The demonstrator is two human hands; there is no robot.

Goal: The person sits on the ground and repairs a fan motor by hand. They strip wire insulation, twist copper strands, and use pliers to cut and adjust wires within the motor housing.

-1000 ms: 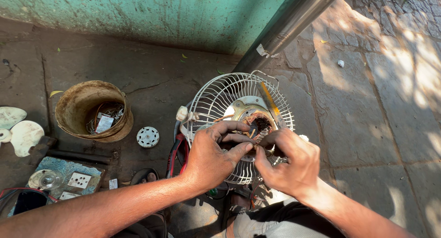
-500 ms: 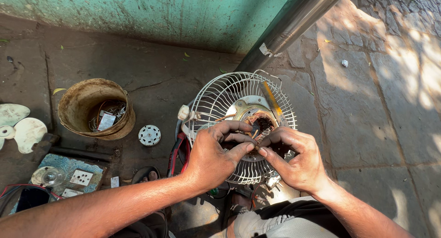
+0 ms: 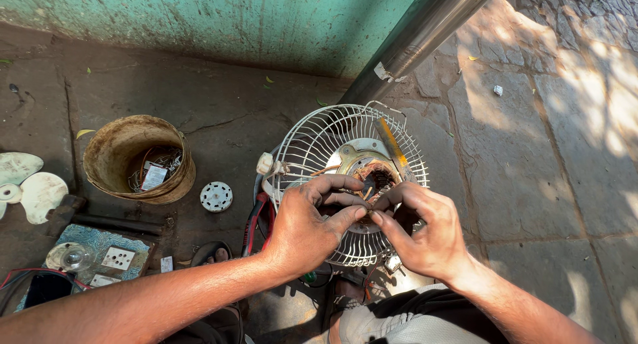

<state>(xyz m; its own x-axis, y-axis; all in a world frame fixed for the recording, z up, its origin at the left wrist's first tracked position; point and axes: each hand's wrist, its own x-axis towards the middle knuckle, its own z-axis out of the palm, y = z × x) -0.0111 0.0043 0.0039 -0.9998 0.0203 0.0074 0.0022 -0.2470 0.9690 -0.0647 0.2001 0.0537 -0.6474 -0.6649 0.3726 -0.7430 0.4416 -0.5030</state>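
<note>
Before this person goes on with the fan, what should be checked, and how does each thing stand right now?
1. Left hand and right hand meet fingertip to fingertip at the motor: ok.
2. What the fingertips pinch: cannot tell, too small.
3. Motor windings exposed and reachable: ok.
4. Wire fan guard lies flat on the ground: ok.
5. Comb resting on the guard, close to the work: not ok.
6. Bucket apart from the hands: ok.

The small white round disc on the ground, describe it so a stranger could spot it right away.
Start at the rusty bucket left of the wire fan guard. On the bare ground between them lies the white disc. Unlike the bigger pale fan blades at far left, it is small, flat, round and dotted with holes.
</note>
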